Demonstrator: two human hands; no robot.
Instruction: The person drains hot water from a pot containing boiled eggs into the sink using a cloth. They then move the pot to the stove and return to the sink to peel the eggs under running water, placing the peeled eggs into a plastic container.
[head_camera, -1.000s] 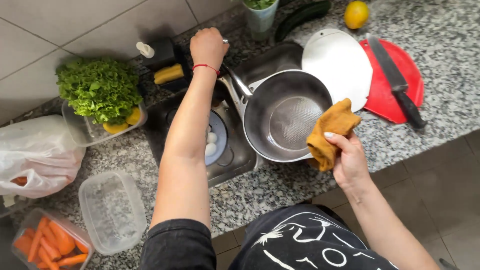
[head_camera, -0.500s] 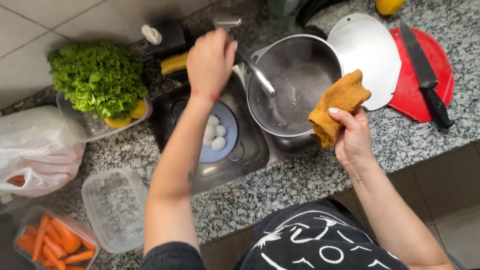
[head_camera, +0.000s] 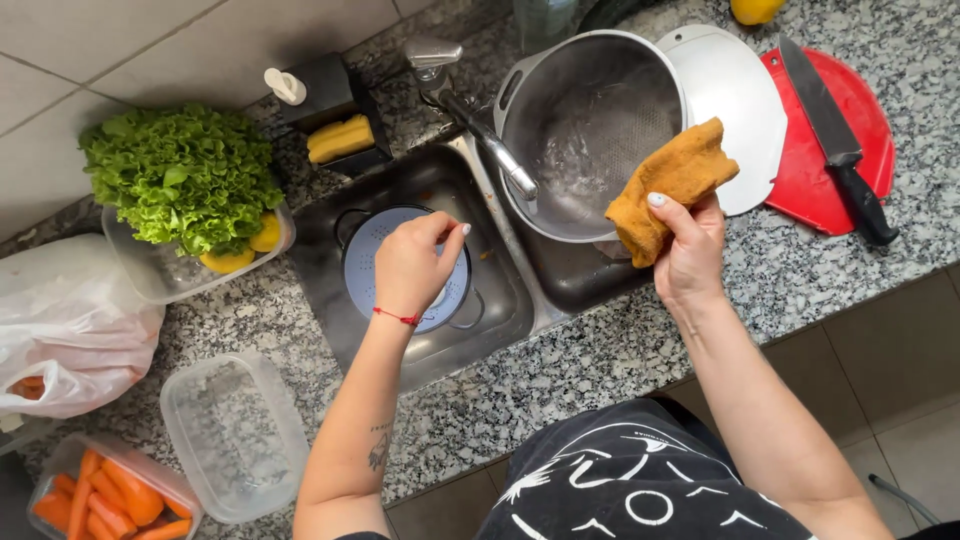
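Left hand (head_camera: 412, 268) hangs forward, fingers loosely curled; right hand (head_camera: 688, 245) is raised, its grip closed.

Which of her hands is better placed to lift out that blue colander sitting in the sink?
The left hand: it hovers right over the blue colander in the sink. The right hand is busy gripping an orange cloth beside the metal pot.

The left basin is mostly taken up by the blue colander (head_camera: 400, 270), with the left hand (head_camera: 415, 265) over it — only narrow gaps at the walls. The faucet (head_camera: 480, 135) slants across the divide, its spout over the steel pot (head_camera: 590, 130) that fills the right basin. Bare granite counter (head_camera: 590, 365) along the front edge lies open — the empty plastic tub (head_camera: 235, 435) stands to its left.
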